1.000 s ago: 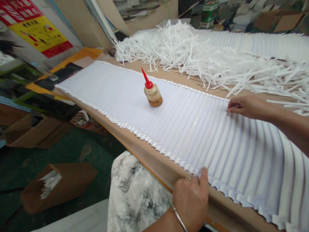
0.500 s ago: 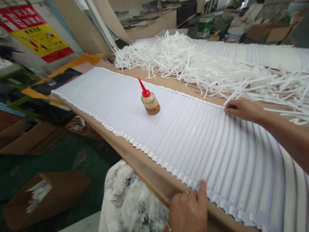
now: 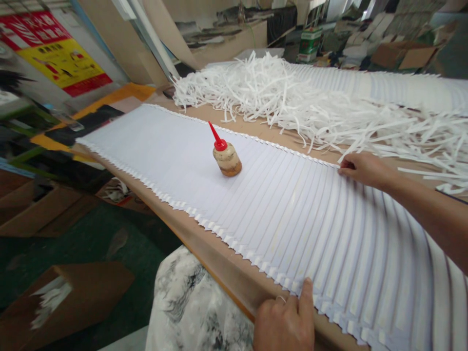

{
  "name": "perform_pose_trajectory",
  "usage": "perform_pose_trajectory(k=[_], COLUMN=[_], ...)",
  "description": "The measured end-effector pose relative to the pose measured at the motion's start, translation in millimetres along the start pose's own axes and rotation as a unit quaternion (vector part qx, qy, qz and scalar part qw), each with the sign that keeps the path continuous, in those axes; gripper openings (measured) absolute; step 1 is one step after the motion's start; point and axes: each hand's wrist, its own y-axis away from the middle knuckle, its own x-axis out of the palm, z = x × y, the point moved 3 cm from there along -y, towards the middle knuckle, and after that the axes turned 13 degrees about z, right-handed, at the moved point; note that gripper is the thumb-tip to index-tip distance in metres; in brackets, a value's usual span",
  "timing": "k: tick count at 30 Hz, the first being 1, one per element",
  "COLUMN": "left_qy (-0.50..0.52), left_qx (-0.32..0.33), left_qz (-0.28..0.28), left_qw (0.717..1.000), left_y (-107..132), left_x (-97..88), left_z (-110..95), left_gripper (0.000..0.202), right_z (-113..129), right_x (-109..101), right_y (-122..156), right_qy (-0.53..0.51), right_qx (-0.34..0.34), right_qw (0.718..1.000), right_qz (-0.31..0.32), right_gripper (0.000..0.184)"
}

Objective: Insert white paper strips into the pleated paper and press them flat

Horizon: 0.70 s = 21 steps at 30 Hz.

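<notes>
At the far left a red and yellow printed poster [image 3: 54, 58] hung on the wall, and below it a brown cardboard box [image 3: 73, 297] lay on the green floor. A long row of overlapping white paper sheets [image 3: 183, 156], fanned like shingles, ran along the brown wooden bench [image 3: 219, 253] from its left end to the right edge of the view. A small round glue bottle with a red pointed nozzle [image 3: 226, 158] stood upright on the row, left of its middle, well apart from both hands. Behind it, a loose heap of white paper strips [image 3: 292, 97] covered the far side of the bench.

The left hand [image 3: 285, 324] sat at the near edge of the row with its fingers curled in and its thumb stretched out, pressing on the sheets' near ends; whether it gripped a sheet could not be told. Further right, the right hand [image 3: 361, 168] reached across to the far edge of the row, its fingertips drawn together and pinching the sheets' far ends. Beyond it lay a second fanned row of white sheets [image 3: 402, 83].
</notes>
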Motion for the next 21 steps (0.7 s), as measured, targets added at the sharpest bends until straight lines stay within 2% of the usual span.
perform_pose_trajectory(k=[3, 6, 10, 13, 15, 18, 20, 21], left_qy=[0.004, 0.018, 0.048, 0.068, 0.086, 0.161, 0.231, 0.263], left_qx=[-0.007, -0.018, -0.002, 0.002, 0.003, 0.020, 0.034, 0.039], left_qz=[-0.021, -0.052, -0.090, -0.104, -0.109, -0.103, -0.083, -0.069], left_qw=[1.000, 0.998, 0.995, 0.992, 0.990, 0.981, 0.969, 0.962], left_y=[1.6, 2.7, 7.0, 12.0, 15.1, 16.4, 12.9, 9.7], left_x=[2.2, 0.3, -4.7, -5.7, -4.1, -1.8, -4.2, -7.4], left_z=[-1.9, -4.2, -5.4, -4.8, -5.5, -9.4, -13.6, -15.9], left_gripper=[0.054, 0.056, 0.057, 0.052, 0.049, 0.044, 0.038, 0.034], right_z=[-7.7, -10.7, -14.1, -23.6, -32.0, -32.7, -13.7, 2.5], right_x=[-12.7, -22.1, -24.5, -24.4, -22.6, -14.0, -1.7, 6.8], right_y=[-0.3, -4.5, -5.9, 9.9, 33.0, 89.3, 138.5, 164.4], right_qy=[0.041, 0.087, 0.122, 0.124, 0.126, 0.105, 0.050, 0.021], right_qx=[0.012, -0.020, -0.044, -0.038, -0.029, -0.029, -0.064, -0.082], right_qw=[0.998, 0.994, 0.989, 0.986, 0.983, 0.981, 0.985, 0.989], right_qz=[-0.049, -0.067, -0.074, -0.105, -0.129, -0.162, -0.152, -0.125], right_gripper=[0.034, 0.040, 0.032, 0.034, 0.033, 0.027, 0.021, 0.019])
